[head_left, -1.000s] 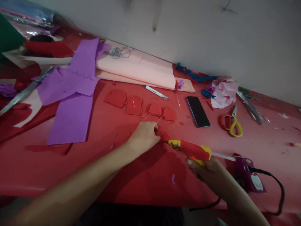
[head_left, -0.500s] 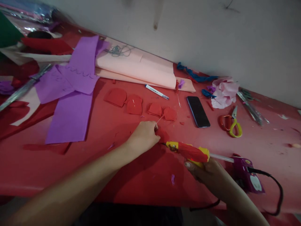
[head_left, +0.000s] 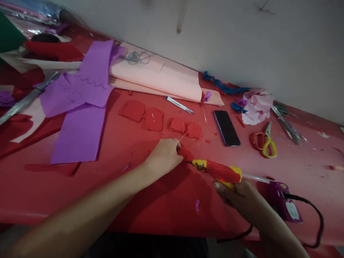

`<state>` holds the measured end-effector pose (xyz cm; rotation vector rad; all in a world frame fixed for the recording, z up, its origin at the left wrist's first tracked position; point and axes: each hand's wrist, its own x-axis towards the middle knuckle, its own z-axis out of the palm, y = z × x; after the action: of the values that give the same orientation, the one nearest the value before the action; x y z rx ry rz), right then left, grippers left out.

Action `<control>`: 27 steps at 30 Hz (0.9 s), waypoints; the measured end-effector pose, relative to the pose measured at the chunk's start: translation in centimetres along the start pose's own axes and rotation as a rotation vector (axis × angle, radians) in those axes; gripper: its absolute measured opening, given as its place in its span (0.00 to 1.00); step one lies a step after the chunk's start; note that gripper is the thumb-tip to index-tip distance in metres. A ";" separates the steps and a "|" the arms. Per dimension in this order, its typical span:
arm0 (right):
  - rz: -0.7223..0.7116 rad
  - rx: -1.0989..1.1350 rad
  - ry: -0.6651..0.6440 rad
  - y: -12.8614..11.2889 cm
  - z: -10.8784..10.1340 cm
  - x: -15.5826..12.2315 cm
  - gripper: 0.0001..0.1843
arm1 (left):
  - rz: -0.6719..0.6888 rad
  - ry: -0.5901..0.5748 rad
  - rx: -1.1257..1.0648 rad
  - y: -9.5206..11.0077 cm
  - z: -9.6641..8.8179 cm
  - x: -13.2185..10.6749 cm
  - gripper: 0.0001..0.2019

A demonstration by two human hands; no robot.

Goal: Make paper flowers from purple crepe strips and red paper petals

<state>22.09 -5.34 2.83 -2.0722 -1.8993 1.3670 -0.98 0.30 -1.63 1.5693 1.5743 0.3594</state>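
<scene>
My left hand (head_left: 164, 154) is closed in a pinch, and a thin pale wire (head_left: 183, 136) sticks out above its fingertips. Whether red paper is also in that pinch is hard to see. My right hand (head_left: 238, 197) is wrapped round a red and yellow hot glue gun (head_left: 221, 172), with a clear glue stick (head_left: 256, 178) coming out of its back. The gun's dark nozzle points left, close to my left fingertips. Just beyond the left hand lie stacks of cut red petals, among them a small one (head_left: 194, 130) and a larger one (head_left: 132, 111).
A phone (head_left: 227, 128), scissors (head_left: 264, 140) and a marker (head_left: 179, 104) lie on the red table. Purple paper (head_left: 77, 134) is at left, folded pale pink paper (head_left: 158, 77) along the wall. At right, a purple box (head_left: 285, 201) has a black cord (head_left: 317, 211).
The glue gun and my right hand have shifted slightly to the right, and the nozzle sits a little higher. My left hand has stayed in place.
</scene>
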 end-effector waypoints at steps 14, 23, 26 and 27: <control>-0.018 0.012 0.071 0.7 -0.7 0.5 0.27 | -0.019 -0.029 -0.021 0.2 -0.3 -0.1 0.06; 0.006 -0.018 0.152 0.4 -0.8 0.1 0.26 | -0.012 -0.017 -0.026 0.2 -0.3 -0.2 0.05; -0.008 -0.029 0.092 0.1 -0.6 -0.1 0.27 | -0.010 -0.015 -0.027 0.2 -0.2 -0.2 0.06; -0.014 -0.032 0.073 0.0 -0.6 -0.1 0.27 | -0.007 -0.014 -0.023 0.1 -0.2 -0.2 0.07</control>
<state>22.45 -5.16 3.24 -2.0881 -1.9161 1.2480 -1.06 0.25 -1.35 1.5454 1.5589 0.3607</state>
